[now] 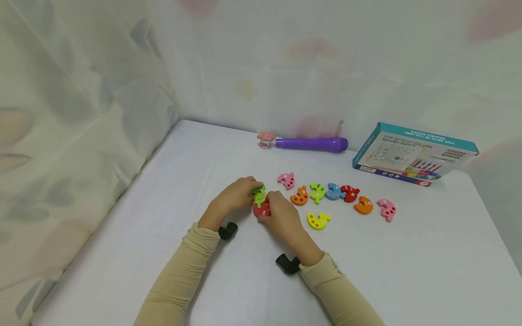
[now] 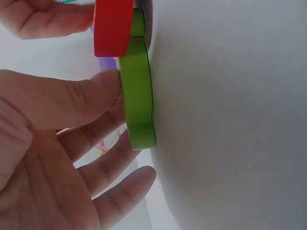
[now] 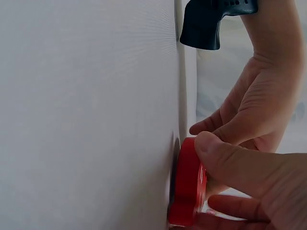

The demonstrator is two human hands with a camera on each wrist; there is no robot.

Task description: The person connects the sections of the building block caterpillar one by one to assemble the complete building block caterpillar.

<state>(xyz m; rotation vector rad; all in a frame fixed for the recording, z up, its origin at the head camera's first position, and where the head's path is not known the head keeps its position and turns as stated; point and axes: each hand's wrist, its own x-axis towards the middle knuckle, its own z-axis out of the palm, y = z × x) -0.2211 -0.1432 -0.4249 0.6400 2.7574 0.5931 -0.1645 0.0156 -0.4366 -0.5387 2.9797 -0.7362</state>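
My left hand (image 1: 234,195) pinches a green puzzle piece (image 1: 258,194) with a smiling face between thumb and fingers. Just below it, a red puzzle piece (image 1: 262,210) marked 2 is gripped by my right hand (image 1: 284,216). The red piece's upper edge meets the green one's lower end. In the left wrist view the green piece (image 2: 137,96) stands on edge beside the red piece (image 2: 113,28), the thumb on its face. From the right wrist, the red piece (image 3: 186,187) appears close over the white tabletop, thumb on top.
Right of my hands lie several numbered pieces, among them a pink one (image 1: 288,181), an orange one (image 1: 299,197), a blue one (image 1: 334,192) and a yellow one (image 1: 318,221). Behind are a small pink figurine (image 1: 266,139), a purple microphone (image 1: 310,144) and a box (image 1: 412,154).
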